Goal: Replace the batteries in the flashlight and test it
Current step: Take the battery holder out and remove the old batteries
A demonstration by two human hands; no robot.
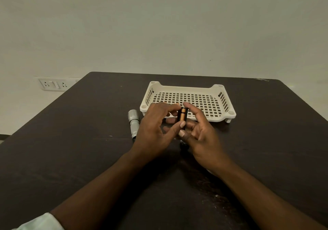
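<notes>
holding a copper-and-black battery (182,117) upright, both hands, left hand (154,132) and right hand (202,137), pinch it before the white basket (220,87). flashlight body (133,123) lies open beside them; insertion likely next, polarity needs checking.

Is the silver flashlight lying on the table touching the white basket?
Apart. The head view shows a strip of dark table between the flashlight and the basket corner nearest it.
</notes>
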